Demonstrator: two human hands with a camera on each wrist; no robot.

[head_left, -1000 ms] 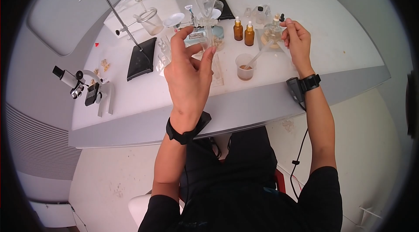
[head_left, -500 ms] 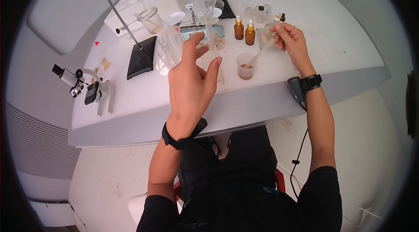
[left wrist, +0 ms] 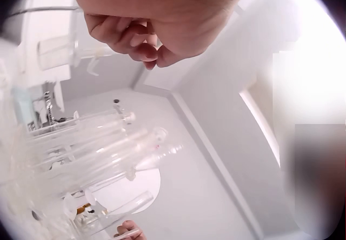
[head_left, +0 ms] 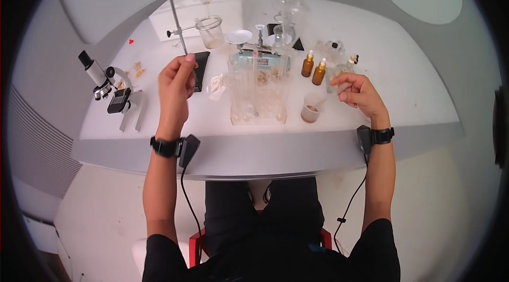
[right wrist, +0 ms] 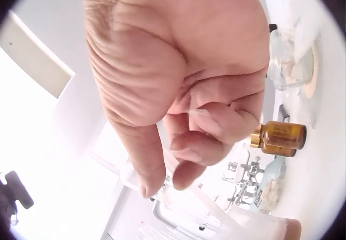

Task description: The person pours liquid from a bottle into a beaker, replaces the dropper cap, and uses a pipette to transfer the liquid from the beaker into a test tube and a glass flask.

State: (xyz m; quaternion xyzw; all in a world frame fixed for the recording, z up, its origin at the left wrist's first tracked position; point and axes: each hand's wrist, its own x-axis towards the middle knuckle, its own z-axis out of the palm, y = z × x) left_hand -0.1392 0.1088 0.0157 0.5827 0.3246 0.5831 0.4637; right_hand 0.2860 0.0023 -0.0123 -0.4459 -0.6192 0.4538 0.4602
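My left hand [head_left: 175,88] is raised above the left of the table, fingers loosely curled and thumb tip near the forefinger; nothing shows between them in the left wrist view. To its right stands a clear rack [head_left: 258,119] of glass test tubes. At the right, my right hand [head_left: 363,99] pinches a translucent plastic stick [head_left: 342,89] between thumb and fingers. The stick slants down into a small translucent cup [head_left: 310,114] holding a little brown matter. In the right wrist view, my fingers [right wrist: 203,148] hide part of the stick.
Two amber dropper bottles [head_left: 307,65] stand behind the cup. Behind the rack sits a pale blue balance [head_left: 260,59]. A ring stand [head_left: 177,11] holds a beaker [head_left: 212,37]. A microscope [head_left: 106,83] is far left, and a tall glass funnel [head_left: 290,9] rises at the back.
My left hand has moved left, away from the glassware in the middle, and its fingers have curled in. My right hand stays at the stick above the cup. The head view has tilted up.
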